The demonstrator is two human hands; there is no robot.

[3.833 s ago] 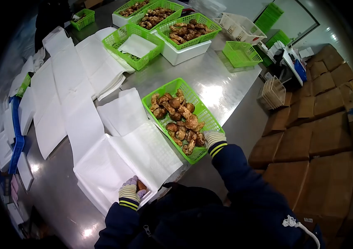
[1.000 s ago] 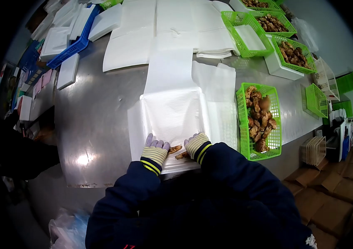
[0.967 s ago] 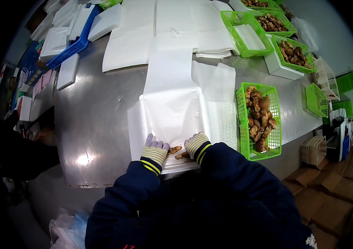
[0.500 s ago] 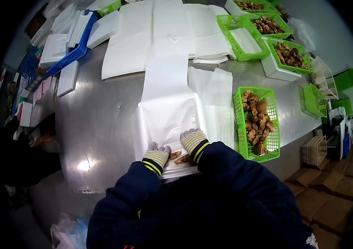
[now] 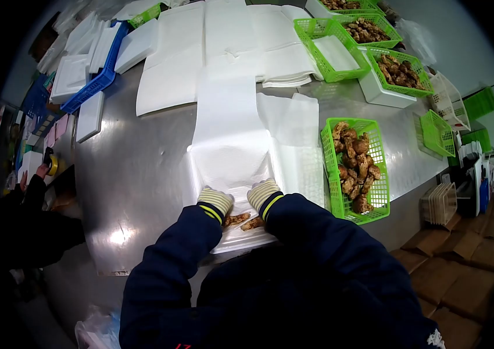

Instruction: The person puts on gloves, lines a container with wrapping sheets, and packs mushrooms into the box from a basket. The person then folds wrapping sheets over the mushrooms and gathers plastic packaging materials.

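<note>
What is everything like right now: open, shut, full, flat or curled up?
Left hand: gloved, curled; grip hidden.
Right hand: gloved, curled; grip hidden.
White box: open, lined with paper.
Paper: draped into the box, far end spread outside.
Box mushrooms: two showing, lying down.
Near green basket: open, partly filled with mushrooms.
Basket behind: open, holding a white sheet.
Cardboard boxes: seem shut.

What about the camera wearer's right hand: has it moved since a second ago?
Yes. Judged against the nearest green basket, the right hand has shifted forward, toward the far end of the white box.
</note>
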